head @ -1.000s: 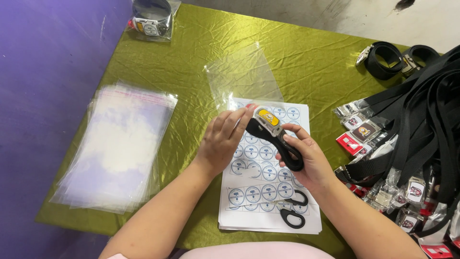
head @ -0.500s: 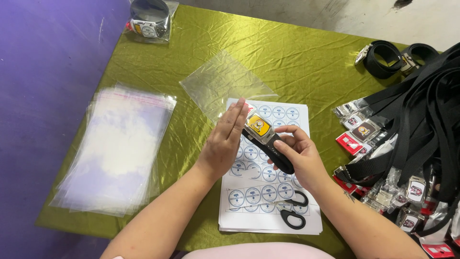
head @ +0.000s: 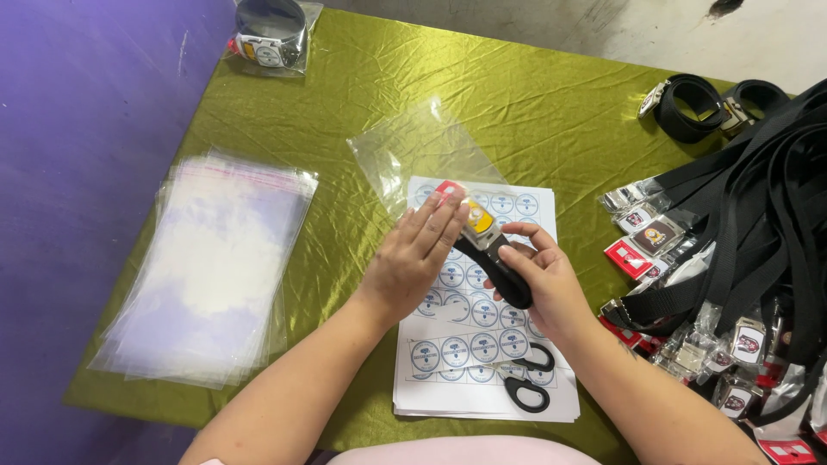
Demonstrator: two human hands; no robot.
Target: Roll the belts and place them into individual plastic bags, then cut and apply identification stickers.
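Hands meet over a sheet of round stickers on a green cloth, where a rolled black belt with a yellow-faced buckle is being fed into a clear bag. The right hand grips the roll firmly from below and behind, fingers curled around it. The left hand lies flat and extended, fingertips pressing at the bag's mouth beside the buckle; it closes on nothing so far as can be seen. The belt sits between both hands, just above the sticker sheet, its buckle end at or just inside the bag opening — the clear film makes it hard to tell which.

Judging by this, bagging is the step in hand and only begun: the move ahead calls for the mouth held open and the roll kept tight as it slides in, since thin film could crumple or the coil loosen.

Black-handled scissors rest on the sheet's near edge. A stack of empty bags lies well to the left. To the right, a heap of black belts with wrapped buckles spills over the cloth's edge. One bagged belt sits at the far corner. Purple surface borders the cloth on the left; pale, stained floor shows beyond.
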